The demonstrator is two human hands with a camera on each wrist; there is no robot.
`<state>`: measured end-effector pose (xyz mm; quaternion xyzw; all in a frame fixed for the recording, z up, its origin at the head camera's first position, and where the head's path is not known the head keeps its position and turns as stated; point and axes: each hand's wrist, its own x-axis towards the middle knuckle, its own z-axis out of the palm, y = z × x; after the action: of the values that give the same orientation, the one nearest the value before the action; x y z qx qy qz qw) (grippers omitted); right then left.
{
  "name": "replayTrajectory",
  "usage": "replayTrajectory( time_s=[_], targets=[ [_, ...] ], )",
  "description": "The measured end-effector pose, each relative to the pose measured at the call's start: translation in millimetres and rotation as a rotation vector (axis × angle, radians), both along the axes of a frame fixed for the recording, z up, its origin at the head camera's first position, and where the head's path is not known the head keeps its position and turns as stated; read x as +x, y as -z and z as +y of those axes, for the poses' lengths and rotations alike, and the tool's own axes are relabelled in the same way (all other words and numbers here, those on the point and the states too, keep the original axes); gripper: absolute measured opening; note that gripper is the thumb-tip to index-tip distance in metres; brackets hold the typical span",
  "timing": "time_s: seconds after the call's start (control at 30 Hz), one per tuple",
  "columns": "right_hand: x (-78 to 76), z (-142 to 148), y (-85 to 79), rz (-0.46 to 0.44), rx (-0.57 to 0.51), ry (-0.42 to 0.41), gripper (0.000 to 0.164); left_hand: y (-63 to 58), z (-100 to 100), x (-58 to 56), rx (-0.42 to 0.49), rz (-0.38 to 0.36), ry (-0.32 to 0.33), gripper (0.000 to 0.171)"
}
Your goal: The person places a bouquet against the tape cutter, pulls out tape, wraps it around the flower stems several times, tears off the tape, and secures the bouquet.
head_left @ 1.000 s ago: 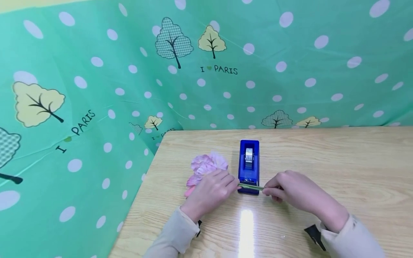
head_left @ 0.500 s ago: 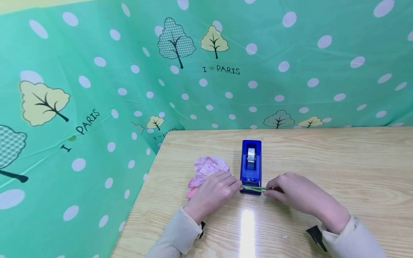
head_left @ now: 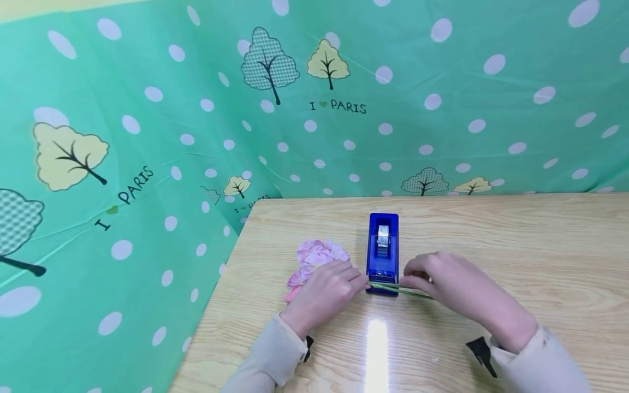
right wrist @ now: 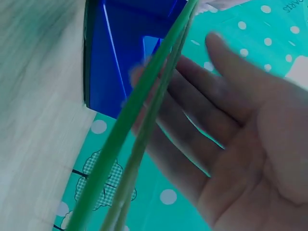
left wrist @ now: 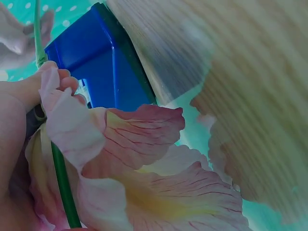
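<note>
Pink-purple flowers [head_left: 319, 254], which look artificial, lie at the left with their green stems [head_left: 413, 293] pointing right. My left hand [head_left: 326, 295] grips the stems just below the blossoms; petals [left wrist: 139, 134] cover part of it in the left wrist view. Around the free stem lengths, my right hand [head_left: 454, 289] holds nothing: the right wrist view has its fingers [right wrist: 192, 130] spread and fairly straight behind the stems [right wrist: 144, 110]. Whether they touch the stems I cannot tell. A blue tape dispenser [head_left: 383, 251] stands beyond, its front end under the stems.
The wooden table [head_left: 516, 245] reaches back to a green dotted cloth [head_left: 442, 109], which also hangs along the left side. A black strap end [head_left: 481, 355] sticks out by the right sleeve. Light glares on the tabletop at the front.
My right hand has let go of the stem ends and its fingers have lifted slightly. The stems now fan apart and show further right. My left hand keeps its grip.
</note>
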<state>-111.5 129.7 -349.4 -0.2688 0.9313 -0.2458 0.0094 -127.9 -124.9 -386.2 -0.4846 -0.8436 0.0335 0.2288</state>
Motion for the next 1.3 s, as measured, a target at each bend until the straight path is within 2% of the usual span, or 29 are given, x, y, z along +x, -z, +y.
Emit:
replayTrajectory(
  time_s=[0.1, 0.2, 0.3, 0.43, 0.57, 0.9, 1.13, 1.3],
  targets=[
    [-5.8, -6.9, -1.5, 0.132, 0.009, 0.023, 0.003, 0.0, 0.3, -0.5, -0.010, -0.009, -0.002, 0.010],
    [-10.7, -14.7, 0.9, 0.247, 0.037, 0.032, 0.014, 0.2, 1.3, -1.1, -0.014, -0.002, 0.003, 0.009],
    [-13.0, -19.9, 5.8, 0.316, 0.053, 0.024, 0.022, 1.1, 2.9, -1.8, -0.007, 0.004, 0.009, 0.008],
    [-14.8, -22.7, 13.7, 0.381, 0.049, -0.005, 0.025, 2.6, 4.7, -2.5, 0.001, 0.002, 0.008, 0.007],
    [-16.4, -22.7, 18.5, 0.406, 0.039, -0.037, 0.024, 3.3, 5.5, -2.4, -0.004, 0.012, 0.004, 0.006],
    [-23.0, -23.1, 23.8, 0.399, 0.071, -0.086, 0.024, 4.0, 5.3, -1.2, -0.039, 0.024, -0.014, 0.009],
    [-25.4, -23.3, 25.2, 0.447, 0.026, -0.106, 0.021, 1.7, 4.8, -0.2, -0.029, 0.019, -0.011, 0.009],
    [-25.1, -23.7, 23.7, 0.445, 0.050, -0.124, 0.020, 1.2, 3.6, 0.2, -0.017, 0.017, -0.006, 0.009]
  ],
)
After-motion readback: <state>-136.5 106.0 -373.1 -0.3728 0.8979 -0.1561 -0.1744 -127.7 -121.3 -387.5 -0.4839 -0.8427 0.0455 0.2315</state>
